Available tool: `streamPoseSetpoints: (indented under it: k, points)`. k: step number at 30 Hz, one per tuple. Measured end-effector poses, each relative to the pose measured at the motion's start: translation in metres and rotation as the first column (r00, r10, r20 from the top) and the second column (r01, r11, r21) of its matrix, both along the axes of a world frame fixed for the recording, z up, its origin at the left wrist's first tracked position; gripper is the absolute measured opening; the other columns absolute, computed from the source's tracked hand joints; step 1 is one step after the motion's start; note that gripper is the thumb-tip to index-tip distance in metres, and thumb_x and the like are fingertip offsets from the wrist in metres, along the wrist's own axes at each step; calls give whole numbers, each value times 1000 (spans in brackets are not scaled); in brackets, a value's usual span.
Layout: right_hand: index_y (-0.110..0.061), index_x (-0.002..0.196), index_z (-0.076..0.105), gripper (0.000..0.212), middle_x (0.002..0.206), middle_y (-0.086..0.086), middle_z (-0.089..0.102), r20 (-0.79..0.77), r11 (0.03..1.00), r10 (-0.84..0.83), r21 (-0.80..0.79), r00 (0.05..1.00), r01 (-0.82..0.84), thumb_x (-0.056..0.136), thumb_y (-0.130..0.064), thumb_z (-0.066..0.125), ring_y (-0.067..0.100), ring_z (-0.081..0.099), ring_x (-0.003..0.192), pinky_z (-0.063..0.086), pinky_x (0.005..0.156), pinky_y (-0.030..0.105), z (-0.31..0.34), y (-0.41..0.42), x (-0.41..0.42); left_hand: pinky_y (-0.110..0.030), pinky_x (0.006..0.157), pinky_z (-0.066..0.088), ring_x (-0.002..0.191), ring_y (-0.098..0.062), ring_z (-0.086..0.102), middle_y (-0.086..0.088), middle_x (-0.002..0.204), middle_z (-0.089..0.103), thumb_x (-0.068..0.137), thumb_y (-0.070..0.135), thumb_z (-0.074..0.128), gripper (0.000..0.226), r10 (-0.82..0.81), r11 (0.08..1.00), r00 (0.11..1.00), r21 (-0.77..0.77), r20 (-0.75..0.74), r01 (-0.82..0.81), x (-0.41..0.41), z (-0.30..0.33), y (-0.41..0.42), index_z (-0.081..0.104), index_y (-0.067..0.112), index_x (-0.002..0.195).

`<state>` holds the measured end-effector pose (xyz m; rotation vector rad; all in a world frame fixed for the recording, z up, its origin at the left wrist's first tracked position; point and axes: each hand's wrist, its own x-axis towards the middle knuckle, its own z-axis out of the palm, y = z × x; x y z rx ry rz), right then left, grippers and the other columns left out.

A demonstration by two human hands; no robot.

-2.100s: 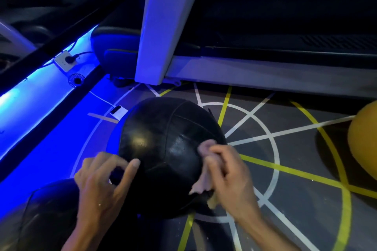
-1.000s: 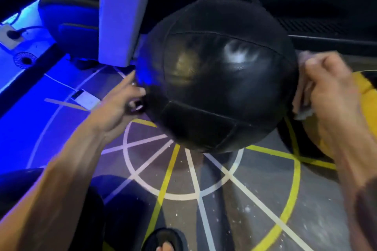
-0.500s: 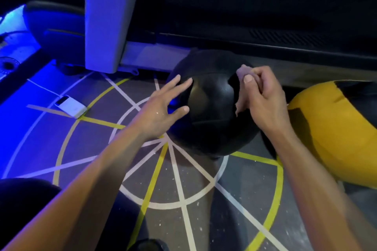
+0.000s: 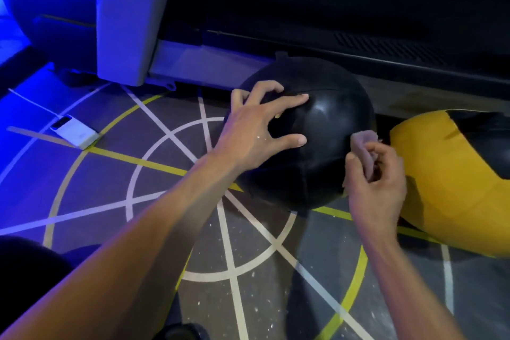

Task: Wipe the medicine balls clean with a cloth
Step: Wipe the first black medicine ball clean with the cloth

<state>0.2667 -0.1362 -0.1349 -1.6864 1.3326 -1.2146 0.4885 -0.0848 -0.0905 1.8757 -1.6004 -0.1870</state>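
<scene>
The black medicine ball [image 4: 325, 130] sits on the floor [image 4: 248, 270], on the white and yellow painted lines, just in front of the dark machine base [image 4: 358, 44] along the back. My left hand [image 4: 256, 132] rests on the ball's near-left side, fingers spread and bent, fingertips and thumb touching the leather. My right hand [image 4: 375, 182] is at the ball's right edge, thumb and fingers pinching a small pale cloth [image 4: 363, 143] bunched up against the surface. Just right of the ball lies 1 yellow ball [image 4: 447, 179] with a black panel, cut off by the frame's edge, so I cannot tell its full shape. Well left of the black ball, a white flat device [image 4: 74, 132] lies on the floor with a cable running from it. A pale upright post [image 4: 129, 14] stands behind and left of the ball. Nothing here is a container. The ball's far side and underside are hidden from me, and the dark shape at the bottom-left corner is too dim to make out.
</scene>
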Motion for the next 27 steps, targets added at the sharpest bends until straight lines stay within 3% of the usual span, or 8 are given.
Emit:
streamPoseSetpoints:
  k: [3,6,10,13,15,19,22,27]
  points:
    - [-24,109,63,21,106,-4,53,-128,996,31,-76,991,-41,93,-14,70,2,56,91,45,73,16,-6,21,3,-6,102,22,112,-16,30,22,145,35,81,65,74,66,28,998,999,-51,42,-25,-10,-9,5,51,55,142]
    - [-34,106,62,25,104,-13,51,-189,992,107,-40,976,-116,93,-14,69,4,58,90,51,67,25,-8,39,-3,-23,111,29,118,-20,34,19,149,37,83,66,71,65,40,997,998,-68,55,-37,-12,-17,29,50,56,143]
    - [-32,108,63,22,107,-12,57,-61,995,90,-43,994,-93,95,-15,68,2,59,96,49,73,16,3,22,-17,-24,115,27,121,-16,34,21,151,36,88,63,67,57,9,998,1000,-67,25,-8,-18,-27,60,50,56,142]
    - [-26,113,69,15,112,-4,66,43,1000,13,-14,999,-12,99,-25,66,7,63,102,53,83,27,22,-18,-16,-30,115,33,125,-15,35,23,152,36,92,58,63,51,-29,998,1000,-57,10,29,-33,-33,79,51,57,141]
    - [-27,113,72,15,111,-5,67,9,999,5,-36,1000,-4,99,-25,66,2,62,102,53,87,27,35,-33,-12,-34,111,38,124,-16,39,24,151,38,94,54,63,45,-49,997,999,-61,21,50,-40,-34,89,54,57,139]
    - [-26,116,70,19,110,-6,61,-85,992,66,-105,994,-75,98,-22,67,-2,59,100,45,80,8,36,-9,-18,-20,113,28,131,-9,38,23,144,46,95,51,66,44,66,987,996,-140,-66,-75,-32,-19,84,58,46,138]
    - [-33,117,66,22,111,-11,58,-35,996,78,-47,996,-80,97,-23,66,0,59,103,48,80,16,26,15,-31,-13,112,19,142,1,24,32,153,34,91,59,67,55,118,990,980,-56,-162,-128,-24,-16,79,52,47,142]
    - [-29,121,69,24,113,-8,55,-177,975,97,-180,979,-129,98,-22,63,8,59,104,53,82,23,28,46,-36,-14,113,22,137,-13,37,26,152,41,85,66,68,52,70,994,991,-72,-110,-79,-44,-28,99,60,48,133]
